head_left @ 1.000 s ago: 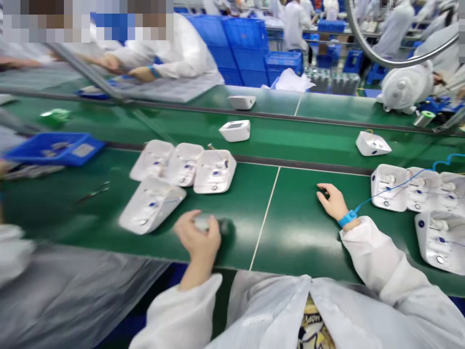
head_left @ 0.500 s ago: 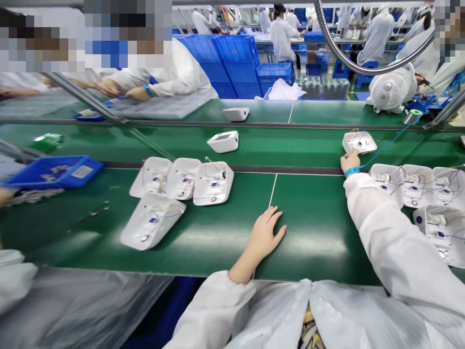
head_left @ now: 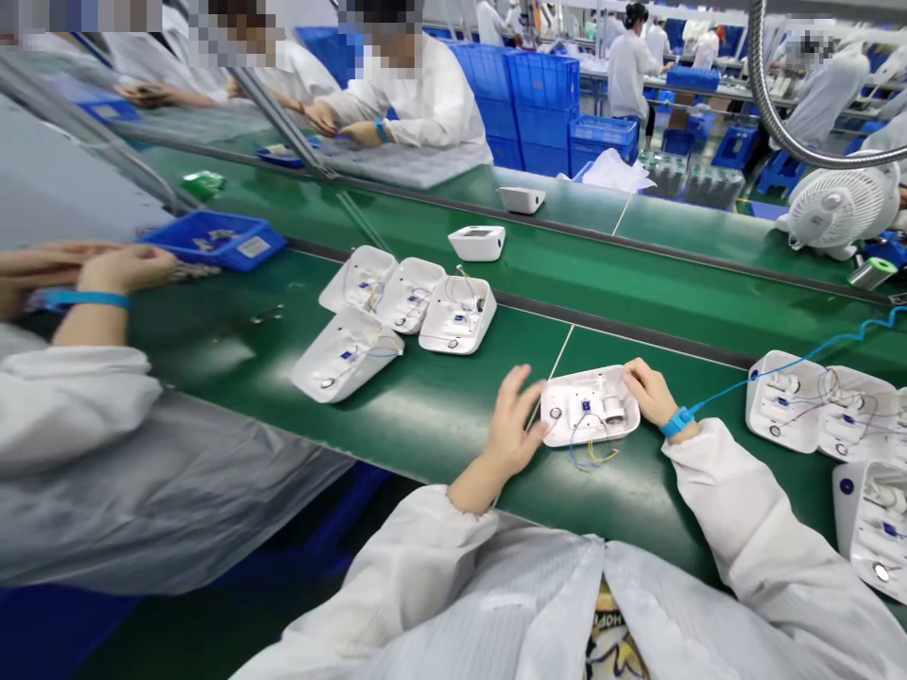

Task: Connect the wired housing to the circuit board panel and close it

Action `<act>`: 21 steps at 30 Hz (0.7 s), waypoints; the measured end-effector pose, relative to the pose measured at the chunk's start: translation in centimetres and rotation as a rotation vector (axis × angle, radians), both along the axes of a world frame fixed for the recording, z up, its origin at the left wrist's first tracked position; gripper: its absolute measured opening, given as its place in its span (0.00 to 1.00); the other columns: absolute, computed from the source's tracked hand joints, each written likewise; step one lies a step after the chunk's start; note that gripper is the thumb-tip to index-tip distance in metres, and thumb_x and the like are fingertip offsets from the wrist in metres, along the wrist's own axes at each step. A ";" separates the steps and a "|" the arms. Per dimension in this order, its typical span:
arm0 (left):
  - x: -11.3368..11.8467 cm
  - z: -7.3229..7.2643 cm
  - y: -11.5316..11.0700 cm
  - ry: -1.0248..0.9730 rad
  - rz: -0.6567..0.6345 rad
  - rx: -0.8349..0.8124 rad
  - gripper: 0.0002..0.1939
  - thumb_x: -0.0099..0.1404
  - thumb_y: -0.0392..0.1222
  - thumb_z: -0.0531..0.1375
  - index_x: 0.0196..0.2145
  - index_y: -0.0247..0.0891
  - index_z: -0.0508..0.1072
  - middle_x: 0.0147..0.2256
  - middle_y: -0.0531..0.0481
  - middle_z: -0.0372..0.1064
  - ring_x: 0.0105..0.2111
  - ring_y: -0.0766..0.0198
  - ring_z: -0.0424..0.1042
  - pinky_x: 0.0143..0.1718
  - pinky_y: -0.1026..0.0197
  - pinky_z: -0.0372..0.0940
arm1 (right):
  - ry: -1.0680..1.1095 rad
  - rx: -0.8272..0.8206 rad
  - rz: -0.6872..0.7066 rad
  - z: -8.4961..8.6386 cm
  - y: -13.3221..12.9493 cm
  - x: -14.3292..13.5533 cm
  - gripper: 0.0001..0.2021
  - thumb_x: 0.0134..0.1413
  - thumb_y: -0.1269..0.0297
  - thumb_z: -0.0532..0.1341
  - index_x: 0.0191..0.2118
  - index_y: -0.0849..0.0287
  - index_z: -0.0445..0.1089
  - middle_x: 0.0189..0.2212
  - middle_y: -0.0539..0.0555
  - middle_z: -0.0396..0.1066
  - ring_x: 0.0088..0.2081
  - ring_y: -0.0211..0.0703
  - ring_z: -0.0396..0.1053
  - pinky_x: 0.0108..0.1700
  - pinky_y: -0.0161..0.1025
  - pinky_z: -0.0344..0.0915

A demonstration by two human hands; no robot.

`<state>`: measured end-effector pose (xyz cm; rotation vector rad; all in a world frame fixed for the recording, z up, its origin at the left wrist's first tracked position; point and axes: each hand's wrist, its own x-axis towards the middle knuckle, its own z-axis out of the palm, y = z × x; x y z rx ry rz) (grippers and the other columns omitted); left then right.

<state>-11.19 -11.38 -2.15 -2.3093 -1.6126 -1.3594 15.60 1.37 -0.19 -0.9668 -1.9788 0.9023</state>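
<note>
A white plastic housing (head_left: 571, 416) with a small blue board, a round metal disc and loose coloured wires lies open side up in front of me. My right hand (head_left: 648, 392), wearing a blue wrist strap with a coiled cord, grips its right end between thumb and fingers. At the opposite end is my left hand (head_left: 511, 423), fingers spread, with the thumb and fingertips close to the edge; whether they touch it I cannot tell. The wires hang over the near rim onto the green work surface (head_left: 439, 434).
Similar housings stand grouped at left (head_left: 453, 326) and right (head_left: 783, 406). Two closed white units (head_left: 478, 244) sit farther back. A co-worker's hands (head_left: 128, 269) are beside a blue tray (head_left: 241, 244) at left. A fan (head_left: 840, 208) and solder spool (head_left: 871, 274) are at far right.
My right hand has brought the housing from the back strip to the near surface and turned it. My left hand has lifted towards it. The view has swung left.
</note>
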 end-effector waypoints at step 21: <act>-1.9 0.5 11.2 0.193 0.517 -0.347 0.23 0.66 0.42 0.53 0.52 0.21 0.73 0.62 0.24 0.59 0.58 0.35 0.63 0.61 0.39 0.60 | 0.164 -0.236 -0.108 -1.7 2.7 -0.2 0.19 0.56 0.48 0.59 0.43 0.59 0.71 0.29 0.53 0.74 0.26 0.40 0.71 0.32 0.40 0.70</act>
